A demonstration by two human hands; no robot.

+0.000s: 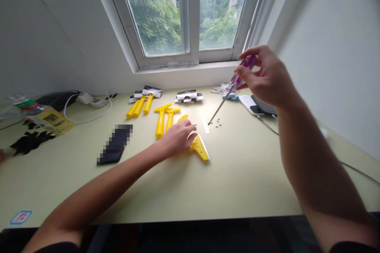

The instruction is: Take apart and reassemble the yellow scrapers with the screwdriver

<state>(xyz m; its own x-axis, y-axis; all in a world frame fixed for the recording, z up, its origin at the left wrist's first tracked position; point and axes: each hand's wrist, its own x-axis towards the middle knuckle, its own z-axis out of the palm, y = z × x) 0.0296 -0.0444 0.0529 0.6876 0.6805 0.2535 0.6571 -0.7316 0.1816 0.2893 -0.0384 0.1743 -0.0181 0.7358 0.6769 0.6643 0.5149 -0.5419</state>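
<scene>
My right hand point(264, 73) is raised over the back right of the table, wrapped round the clear purple handle of a screwdriver point(221, 107). Its shaft slants down to the left, with the tip by a flat white blade strip point(204, 123) and several small screws point(218, 123). My left hand point(177, 137) is closed over a yellow scraper point(203, 152), hiding its handle. The scraper's head shows to the right of the fingers, lying on the table with a pale blade along its edge. Another yellow piece point(183, 118) pokes out behind that hand.
Two yellow scraper bodies point(160, 122) lie left of my hand. Yellow handles point(136, 107) with black-and-white cards and a card stack point(189, 96) are farther back. A dark phone-like slab point(115, 146) lies left; a bottle point(44, 112), power bank point(249, 104), cables and gloves point(222, 89) surround.
</scene>
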